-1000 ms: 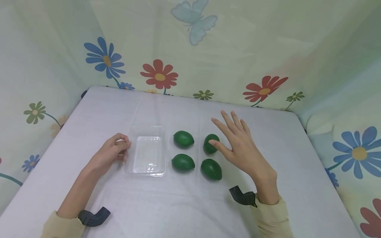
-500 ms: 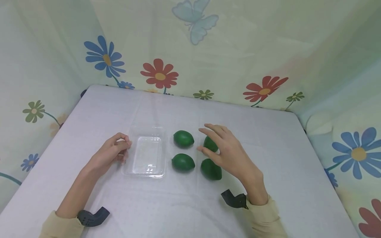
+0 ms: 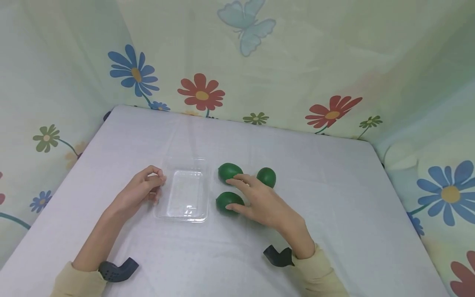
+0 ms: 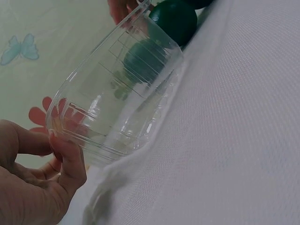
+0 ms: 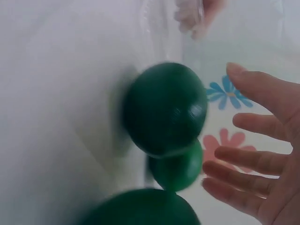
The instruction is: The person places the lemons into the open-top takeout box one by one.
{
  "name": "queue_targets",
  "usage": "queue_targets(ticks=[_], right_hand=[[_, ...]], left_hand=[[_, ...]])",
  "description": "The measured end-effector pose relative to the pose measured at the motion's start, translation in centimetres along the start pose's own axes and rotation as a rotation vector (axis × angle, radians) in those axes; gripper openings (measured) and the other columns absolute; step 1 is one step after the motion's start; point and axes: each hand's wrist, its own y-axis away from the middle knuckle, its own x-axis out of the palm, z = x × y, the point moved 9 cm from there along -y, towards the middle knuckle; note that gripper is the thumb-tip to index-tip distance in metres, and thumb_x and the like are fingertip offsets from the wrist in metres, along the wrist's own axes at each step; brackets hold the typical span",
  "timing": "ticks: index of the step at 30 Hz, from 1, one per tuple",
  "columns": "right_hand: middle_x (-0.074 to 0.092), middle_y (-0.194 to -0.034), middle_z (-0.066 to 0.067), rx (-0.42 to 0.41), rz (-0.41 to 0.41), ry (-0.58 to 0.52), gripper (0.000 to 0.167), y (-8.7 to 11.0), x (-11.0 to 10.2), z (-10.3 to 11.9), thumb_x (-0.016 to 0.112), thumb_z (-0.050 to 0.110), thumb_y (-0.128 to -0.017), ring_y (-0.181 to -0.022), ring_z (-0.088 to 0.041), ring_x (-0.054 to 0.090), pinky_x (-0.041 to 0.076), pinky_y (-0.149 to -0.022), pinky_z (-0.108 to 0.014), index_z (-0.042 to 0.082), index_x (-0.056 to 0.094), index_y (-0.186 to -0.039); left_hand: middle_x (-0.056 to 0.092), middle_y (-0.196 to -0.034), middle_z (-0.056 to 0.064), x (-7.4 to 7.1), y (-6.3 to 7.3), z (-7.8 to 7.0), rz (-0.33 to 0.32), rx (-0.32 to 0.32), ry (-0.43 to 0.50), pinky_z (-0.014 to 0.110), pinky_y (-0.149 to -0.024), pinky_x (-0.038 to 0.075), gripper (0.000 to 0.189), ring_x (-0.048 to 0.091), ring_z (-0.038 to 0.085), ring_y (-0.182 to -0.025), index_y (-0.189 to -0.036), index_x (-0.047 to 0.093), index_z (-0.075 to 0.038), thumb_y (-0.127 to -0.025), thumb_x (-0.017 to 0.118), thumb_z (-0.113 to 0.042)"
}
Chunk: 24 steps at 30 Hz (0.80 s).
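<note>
On the white-covered table stands a clear plastic box (image 3: 185, 194). My left hand (image 3: 137, 192) pinches its left rim between thumb and finger, as the left wrist view shows closely. Several green limes lie right of the box: a back left lime (image 3: 227, 168), a front left lime (image 3: 224, 201) and a back right lime (image 3: 268, 176). My right hand (image 3: 263, 204) hovers over the front ones, fingers spread and thumb tip overlapping the front left lime. It hides the front right lime in the head view. In the right wrist view the fingers stand apart from the nearest lime (image 5: 164, 110).
The white cloth (image 3: 334, 198) covers the whole table. A pale curtain (image 3: 289, 74) with printed flowers and a butterfly hangs behind and at both sides. Each wrist bears a dark camera mount, the left mount (image 3: 118, 270) and the right mount (image 3: 278, 256).
My right hand has moved left and toward me, from above the right limes to the front left lime, its fingers drawing closer together. The left hand stays at the box's rim.
</note>
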Motion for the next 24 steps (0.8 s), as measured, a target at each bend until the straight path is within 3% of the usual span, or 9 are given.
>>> queue_targets(ticks=[5,16,24], right_hand=[[0.057,-0.143,-0.013,0.082,0.114,-0.008,0.066,0.0,1.8,-0.2,0.082,0.038,-0.088,-0.13,-0.029,0.059,0.053,-0.104,-0.042,0.014,0.057,-0.144],[0.064,-0.132,-0.01,0.048,0.178,0.025,0.057,0.0,3.8,-0.1,0.081,0.028,-0.09,-0.115,-0.022,0.066,0.056,-0.096,-0.036,0.006,0.059,-0.138],[0.064,-0.134,-0.011,0.073,0.181,-0.01,0.058,-0.1,3.6,-0.1,0.081,0.027,-0.091,-0.118,-0.023,0.065,0.057,-0.097,-0.036,0.006,0.058,-0.14]], left_hand=[[0.053,-0.077,0.001,0.0,-0.1,0.0,-0.002,0.005,-0.009,0.03,-0.061,0.051,0.022,0.052,0.015,-0.062,-0.121,0.044,-0.001,-0.104,0.05,-0.014],[0.054,-0.079,0.003,0.3,-0.1,-0.1,0.008,0.009,-0.011,0.031,-0.061,0.051,0.02,0.051,0.015,-0.058,-0.12,0.043,-0.001,-0.105,0.05,-0.013],[0.053,-0.075,0.002,0.4,0.0,-0.3,0.027,0.011,-0.025,0.032,-0.063,0.051,0.022,0.05,0.016,-0.055,-0.12,0.043,0.0,-0.105,0.049,-0.014]])
